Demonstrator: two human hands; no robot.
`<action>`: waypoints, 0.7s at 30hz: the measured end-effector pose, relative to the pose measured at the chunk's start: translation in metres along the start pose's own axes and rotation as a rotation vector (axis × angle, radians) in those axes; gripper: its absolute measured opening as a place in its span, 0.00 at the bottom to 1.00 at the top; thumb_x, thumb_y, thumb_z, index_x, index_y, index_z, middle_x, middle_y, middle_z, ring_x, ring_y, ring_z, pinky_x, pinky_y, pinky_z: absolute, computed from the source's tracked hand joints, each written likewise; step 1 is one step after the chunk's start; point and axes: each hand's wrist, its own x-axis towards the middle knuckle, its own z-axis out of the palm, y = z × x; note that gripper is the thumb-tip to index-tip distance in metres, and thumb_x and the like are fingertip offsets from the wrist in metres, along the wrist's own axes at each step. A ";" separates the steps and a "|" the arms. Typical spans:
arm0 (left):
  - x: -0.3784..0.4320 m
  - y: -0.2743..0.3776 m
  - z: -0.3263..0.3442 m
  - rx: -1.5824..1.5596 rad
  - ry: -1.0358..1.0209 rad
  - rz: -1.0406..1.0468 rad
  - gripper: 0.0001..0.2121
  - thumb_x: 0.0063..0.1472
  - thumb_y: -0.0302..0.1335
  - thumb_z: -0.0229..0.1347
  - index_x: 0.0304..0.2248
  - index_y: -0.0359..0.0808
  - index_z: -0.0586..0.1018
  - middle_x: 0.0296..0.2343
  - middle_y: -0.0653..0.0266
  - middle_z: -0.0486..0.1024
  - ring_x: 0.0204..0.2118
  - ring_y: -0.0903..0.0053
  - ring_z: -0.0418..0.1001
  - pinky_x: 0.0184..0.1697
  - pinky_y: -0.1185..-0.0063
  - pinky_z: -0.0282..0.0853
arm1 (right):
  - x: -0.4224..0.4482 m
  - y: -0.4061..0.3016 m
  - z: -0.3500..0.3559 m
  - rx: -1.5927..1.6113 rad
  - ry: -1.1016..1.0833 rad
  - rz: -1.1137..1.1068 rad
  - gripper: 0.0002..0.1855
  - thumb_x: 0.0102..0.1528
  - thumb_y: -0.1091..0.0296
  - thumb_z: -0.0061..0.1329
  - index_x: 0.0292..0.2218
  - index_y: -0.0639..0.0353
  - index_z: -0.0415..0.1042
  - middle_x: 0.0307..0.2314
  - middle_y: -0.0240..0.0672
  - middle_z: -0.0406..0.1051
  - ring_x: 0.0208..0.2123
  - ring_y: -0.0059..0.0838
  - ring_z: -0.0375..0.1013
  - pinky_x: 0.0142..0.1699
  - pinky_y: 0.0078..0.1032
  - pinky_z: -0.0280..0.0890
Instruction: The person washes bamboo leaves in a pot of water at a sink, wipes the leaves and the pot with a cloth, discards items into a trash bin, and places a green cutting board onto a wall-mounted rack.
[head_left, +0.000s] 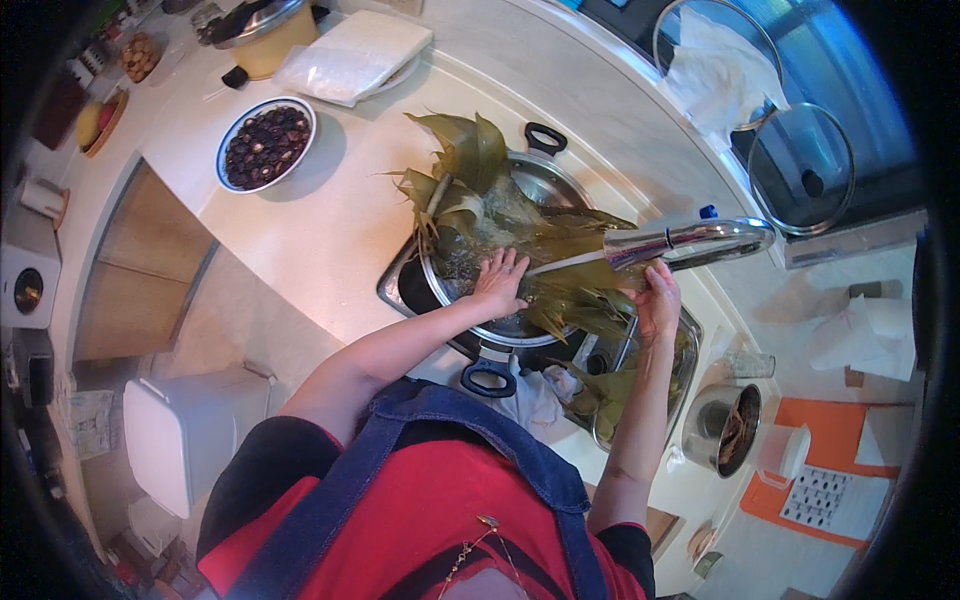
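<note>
A large metal pot (551, 180) with black handles sits over the sink, holding water and long green-brown leaves (480, 150). From the chrome faucet (637, 247) a stream of water runs into it. My left hand (501, 283) lies spread, palm down, on the wet leaves where the stream lands. To the right, my right hand (656, 300) grips the end of a broad leaf (577, 277) just below the faucet head. More leaves (682, 356) lie in the sink basin at the right, partly hidden by my right forearm.
A blue-rimmed bowl of dark pieces (266, 142), likely mushrooms, stands on the counter at left. Behind it are a white package (360, 56) and a yellow pot (274, 45). A cloth (529, 401) lies by the near pot handle. A steel pot (705, 424) stands at right.
</note>
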 end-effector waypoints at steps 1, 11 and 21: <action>0.003 0.004 0.006 -0.098 0.039 0.029 0.40 0.43 0.40 0.61 0.54 0.37 0.55 0.56 0.50 0.44 0.59 0.55 0.38 0.58 0.59 0.37 | -0.004 0.001 0.008 -0.002 0.014 -0.002 0.16 0.54 0.79 0.31 0.44 0.64 0.62 0.37 0.41 0.69 0.36 0.36 0.72 0.39 0.37 0.71; 0.030 -0.005 0.014 -0.534 -0.185 0.056 0.26 0.41 0.36 0.60 0.41 0.34 0.71 0.36 0.47 0.71 0.42 0.57 0.67 0.46 0.71 0.62 | 0.020 0.064 0.052 0.483 -0.080 0.275 0.27 0.51 0.78 0.38 0.52 0.58 0.53 0.37 0.39 0.67 0.38 0.40 0.70 0.41 0.48 0.68; 0.029 -0.043 -0.045 -1.312 -0.761 -0.280 0.20 0.44 0.23 0.57 0.39 0.32 0.70 0.33 0.59 0.73 0.33 0.75 0.72 0.36 0.76 0.68 | 0.049 0.091 0.012 -0.722 -0.256 0.200 0.22 0.45 0.69 0.53 0.43 0.54 0.65 0.23 0.29 0.69 0.24 0.18 0.67 0.26 0.15 0.60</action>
